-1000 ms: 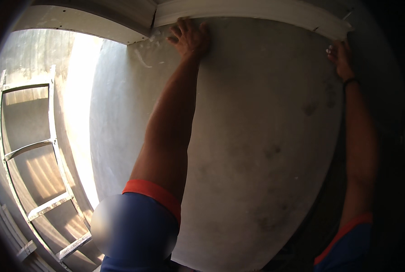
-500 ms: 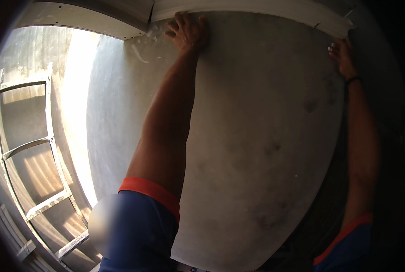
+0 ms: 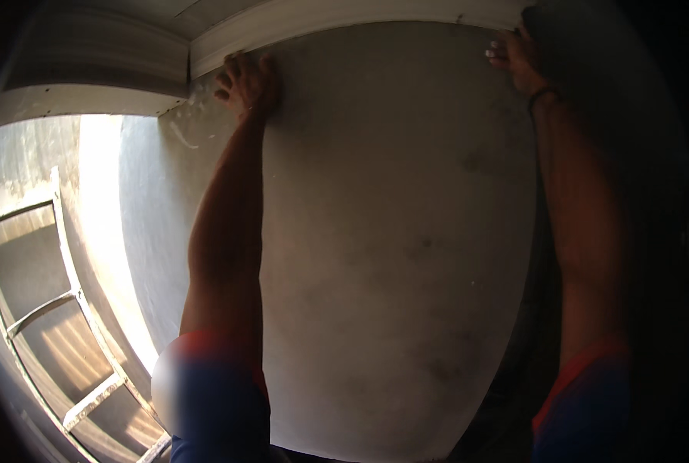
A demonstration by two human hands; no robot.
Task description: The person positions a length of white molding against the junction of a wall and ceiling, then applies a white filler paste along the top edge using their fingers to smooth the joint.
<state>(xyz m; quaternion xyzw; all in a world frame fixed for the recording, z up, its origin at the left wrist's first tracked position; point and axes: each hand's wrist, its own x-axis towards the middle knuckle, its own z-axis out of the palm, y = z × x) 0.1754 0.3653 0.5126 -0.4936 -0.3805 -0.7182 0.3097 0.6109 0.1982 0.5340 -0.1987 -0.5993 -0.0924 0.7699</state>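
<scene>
Now we are looking from a shifted view: since the earlier frame, both hands are appearing farther to our left, and the ladder (image 3: 93, 401) is sitting lower at the picture's edge. Both hands are keeping roughly the same places along the trim strip (image 3: 282, 21). That strip is looking long, pale and smooth, curving through the lens, with small dark marks near its right end; it is running along the top of the grey, smudged wall (image 3: 398, 193). On the left hand (image 3: 250, 86) we are seeing fingers spreading wide, their tips reaching the strip's lower edge, the palm facing the wall, and nothing showing in its grasp. The right hand (image 3: 520, 63) is reaching the strip's far right end, some fingers bending; in the shadow we are failing to tell whether they are gripping it.
</scene>
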